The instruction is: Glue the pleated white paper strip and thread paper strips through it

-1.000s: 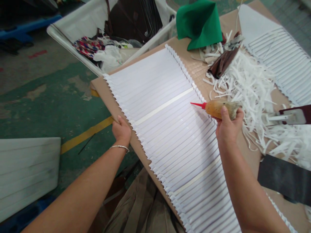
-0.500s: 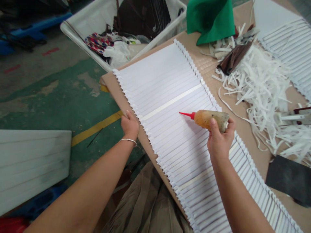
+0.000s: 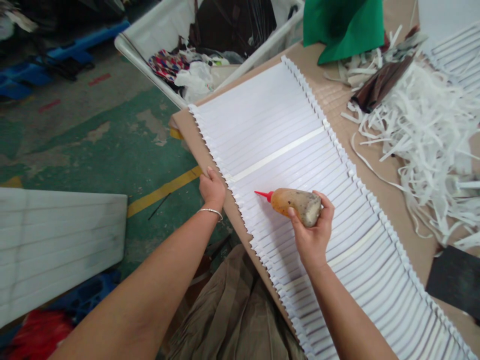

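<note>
A long sheet of overlapping white pleated strips (image 3: 300,165) lies across a brown table (image 3: 393,205). My right hand (image 3: 313,235) is wrapped round an orange glue bottle (image 3: 296,204) with a red nozzle; the nozzle tip sits just above the strips near their left edge. My left hand (image 3: 212,189), a thin bracelet on its wrist, rests closed on the table's left edge beside the strips, fingers curled over the edge. A cream tape band (image 3: 277,154) crosses the sheet just beyond the nozzle.
A heap of loose white strip offcuts (image 3: 420,135) covers the table's right side, with a green cloth (image 3: 343,27) and brown scraps beyond. A white bin (image 3: 150,35) of rags stands past the table's far corner. A white board (image 3: 56,245) lies at the left. A dark sheet (image 3: 453,280) sits at right.
My right hand has carried the glue bottle leftward across the strips, from their right edge to near their left edge. My left hand has stayed on the table edge.
</note>
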Motion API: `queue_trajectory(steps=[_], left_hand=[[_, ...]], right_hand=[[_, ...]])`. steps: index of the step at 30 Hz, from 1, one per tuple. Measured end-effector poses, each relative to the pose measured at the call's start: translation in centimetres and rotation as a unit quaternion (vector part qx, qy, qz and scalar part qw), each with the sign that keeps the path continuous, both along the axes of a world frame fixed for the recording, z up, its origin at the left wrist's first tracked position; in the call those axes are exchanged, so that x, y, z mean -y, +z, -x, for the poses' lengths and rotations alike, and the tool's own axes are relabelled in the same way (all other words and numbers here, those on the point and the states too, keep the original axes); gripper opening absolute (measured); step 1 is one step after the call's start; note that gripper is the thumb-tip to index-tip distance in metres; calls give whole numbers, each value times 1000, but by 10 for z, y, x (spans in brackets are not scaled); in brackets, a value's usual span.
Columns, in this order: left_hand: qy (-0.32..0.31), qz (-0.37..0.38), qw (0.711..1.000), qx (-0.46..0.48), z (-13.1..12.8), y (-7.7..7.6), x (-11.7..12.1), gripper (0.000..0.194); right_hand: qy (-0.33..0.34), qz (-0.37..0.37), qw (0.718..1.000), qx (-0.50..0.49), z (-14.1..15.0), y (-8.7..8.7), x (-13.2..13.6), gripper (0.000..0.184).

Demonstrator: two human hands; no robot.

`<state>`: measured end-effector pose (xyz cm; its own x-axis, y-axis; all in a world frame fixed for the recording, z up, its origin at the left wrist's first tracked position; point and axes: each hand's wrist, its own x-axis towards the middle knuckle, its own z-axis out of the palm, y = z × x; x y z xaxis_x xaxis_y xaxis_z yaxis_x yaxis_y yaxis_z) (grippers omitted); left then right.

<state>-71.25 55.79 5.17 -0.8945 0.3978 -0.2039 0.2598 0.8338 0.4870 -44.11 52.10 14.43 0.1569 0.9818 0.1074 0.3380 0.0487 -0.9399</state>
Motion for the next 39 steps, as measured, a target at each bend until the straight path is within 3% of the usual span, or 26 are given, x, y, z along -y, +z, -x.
queue_trajectory(steps=[3,6,9,11,15,17,19,23,26,29,32,35,39], left_hand=[[-4,8,1000,1,-1,1,0,48],[-5,13,1000,-2,-1,2,1,49],[-4,10,1000,-1,0,1,2,49],[-6,6,1000,0,2,0,3,48],[-11,-17,1000,15,2,2,3,47],[-8,-33,999,29,0,5,4,45],[-9,-38,998,50,1,6,8,44],[-29,-27,993,114,24,5,11,41],[-22,-46,994,95,66,8,-15,38],[-17,-52,997,47,107,15,-63,41],[-18,-12,999,35,127,19,-102,38],[-17,8,1000,7,129,15,-114,32],[-21,15,999,-38,129,4,-110,25]], right_hand=[[41,-37,998,14,4,-5,9,70],[124,-99,987,-18,-3,-8,10,79],[171,-154,972,-41,-20,3,4,80],[128,-163,977,-40,-32,18,-5,81],[-77,-115,980,-139,-50,45,-27,76],[-139,-43,957,-250,-59,51,-36,63],[-157,23,923,-350,-68,52,-41,52],[-189,50,874,-445,-78,50,-36,42],[-199,53,864,-460,-77,49,-37,44],[-201,49,879,-430,-76,47,-49,45],[-196,35,899,-390,-77,43,-67,45],[-190,29,913,-359,-80,37,-85,43],[-188,17,920,-343,-84,29,-107,44]])
